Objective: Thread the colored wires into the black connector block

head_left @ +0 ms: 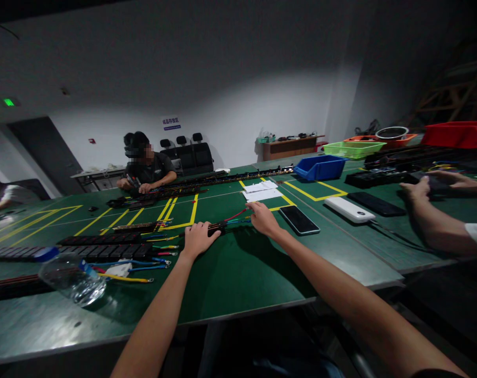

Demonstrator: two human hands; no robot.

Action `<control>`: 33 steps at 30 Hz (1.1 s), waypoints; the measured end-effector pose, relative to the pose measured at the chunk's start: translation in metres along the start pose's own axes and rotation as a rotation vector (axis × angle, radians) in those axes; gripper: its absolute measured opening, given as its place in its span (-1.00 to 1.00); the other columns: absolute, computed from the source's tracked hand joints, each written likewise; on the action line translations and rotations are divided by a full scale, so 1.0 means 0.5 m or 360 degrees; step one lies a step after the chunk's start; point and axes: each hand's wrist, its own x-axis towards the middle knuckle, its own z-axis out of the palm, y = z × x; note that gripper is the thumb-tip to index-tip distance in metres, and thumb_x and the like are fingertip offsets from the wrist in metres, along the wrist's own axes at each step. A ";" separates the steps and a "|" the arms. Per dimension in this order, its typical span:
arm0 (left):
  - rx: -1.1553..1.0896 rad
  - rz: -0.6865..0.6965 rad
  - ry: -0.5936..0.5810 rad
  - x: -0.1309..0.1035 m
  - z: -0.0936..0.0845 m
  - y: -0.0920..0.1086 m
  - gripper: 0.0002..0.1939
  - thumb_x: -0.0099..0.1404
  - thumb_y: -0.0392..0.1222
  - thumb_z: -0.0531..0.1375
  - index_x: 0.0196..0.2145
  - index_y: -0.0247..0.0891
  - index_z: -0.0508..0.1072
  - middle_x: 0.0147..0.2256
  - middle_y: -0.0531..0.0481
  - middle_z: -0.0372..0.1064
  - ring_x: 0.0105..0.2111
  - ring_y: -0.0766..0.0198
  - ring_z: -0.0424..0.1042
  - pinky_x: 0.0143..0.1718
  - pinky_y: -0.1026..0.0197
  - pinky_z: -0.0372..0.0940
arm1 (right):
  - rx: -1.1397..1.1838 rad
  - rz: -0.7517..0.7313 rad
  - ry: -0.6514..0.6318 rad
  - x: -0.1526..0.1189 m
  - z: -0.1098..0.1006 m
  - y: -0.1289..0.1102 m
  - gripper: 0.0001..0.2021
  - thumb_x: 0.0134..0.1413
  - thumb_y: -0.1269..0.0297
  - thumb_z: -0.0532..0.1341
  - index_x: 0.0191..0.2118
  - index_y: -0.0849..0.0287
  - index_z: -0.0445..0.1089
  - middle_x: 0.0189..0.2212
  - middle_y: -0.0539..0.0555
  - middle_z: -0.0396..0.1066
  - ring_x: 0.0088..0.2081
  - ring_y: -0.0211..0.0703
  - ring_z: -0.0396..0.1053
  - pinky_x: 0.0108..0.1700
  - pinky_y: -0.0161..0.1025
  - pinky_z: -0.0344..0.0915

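Observation:
My left hand is closed over the end of a long black segmented strip on the table. Red, blue and green wires come out of that end toward the right. My right hand pinches the far end of the red wire, which is pulled fairly straight. The blue and green wires lie just below it, close to my right fingers. Left of my hands lie more black segmented strips, with coloured wires ending in metal ring lugs. The fingertips of my left hand are partly hidden.
A plastic bottle stands tilted in view at the left. Right of my hands are a phone, a white power bank, papers and a blue bin. One co-worker sits opposite; another person's hands are at right.

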 end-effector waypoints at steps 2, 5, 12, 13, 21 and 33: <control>-0.0007 0.0013 0.0001 0.000 -0.002 0.001 -0.32 0.41 0.39 -0.10 0.06 -0.19 0.46 -0.01 -0.21 0.48 0.00 -0.04 0.41 0.03 -0.04 0.19 | -0.0079 0.0083 -0.0101 -0.001 -0.003 0.000 -0.53 0.17 0.59 0.07 0.18 0.32 0.41 0.09 0.28 0.45 0.11 0.04 0.34 0.11 -0.15 0.28; -0.0009 0.0010 -0.0008 0.000 -0.004 0.002 -0.32 0.41 0.39 -0.10 0.06 -0.18 0.46 0.00 -0.20 0.48 0.00 -0.05 0.41 0.03 -0.05 0.20 | -0.0177 0.0161 -0.0265 -0.003 -0.005 0.000 -0.60 0.19 0.57 0.09 0.09 0.28 0.48 0.02 0.27 0.50 0.06 0.06 0.39 0.04 -0.16 0.30; 0.0007 -0.0007 -0.0008 -0.001 -0.005 0.004 -0.34 0.41 0.38 -0.08 0.04 -0.17 0.46 0.00 -0.20 0.48 0.00 -0.04 0.41 0.03 -0.04 0.20 | -0.0241 0.0233 -0.0479 -0.003 -0.004 0.002 -0.66 0.23 0.51 0.10 0.00 0.22 0.53 -0.07 0.26 0.55 -0.06 0.03 0.47 -0.08 -0.21 0.31; 0.0011 -0.0003 0.0000 -0.001 -0.005 0.003 -0.35 0.41 0.38 -0.08 0.04 -0.17 0.46 -0.01 -0.20 0.48 0.00 -0.05 0.40 0.02 -0.04 0.19 | -0.0241 0.0234 -0.0459 -0.002 -0.004 0.003 -0.66 0.23 0.51 0.09 0.01 0.22 0.53 -0.07 0.25 0.55 -0.05 0.02 0.47 -0.07 -0.21 0.31; 0.0009 0.0012 0.0047 0.001 0.007 -0.003 -0.34 0.42 0.39 -0.08 0.04 -0.19 0.46 -0.03 -0.20 0.49 -0.02 -0.02 0.41 0.00 -0.02 0.18 | 0.0097 -0.0094 0.0038 0.002 0.003 0.008 -0.43 0.08 0.62 0.09 0.22 0.26 0.36 0.13 0.22 0.41 0.16 -0.05 0.29 0.20 -0.14 0.23; -0.0036 0.0002 -0.0009 0.001 0.001 -0.002 -0.32 0.41 0.41 -0.10 0.05 -0.17 0.45 0.00 -0.19 0.48 -0.02 -0.01 0.41 0.03 -0.02 0.17 | -0.0212 0.0203 -0.0456 -0.002 -0.003 0.006 -0.65 0.19 0.51 0.13 0.03 0.24 0.52 -0.06 0.26 0.55 -0.03 0.03 0.46 -0.04 -0.20 0.32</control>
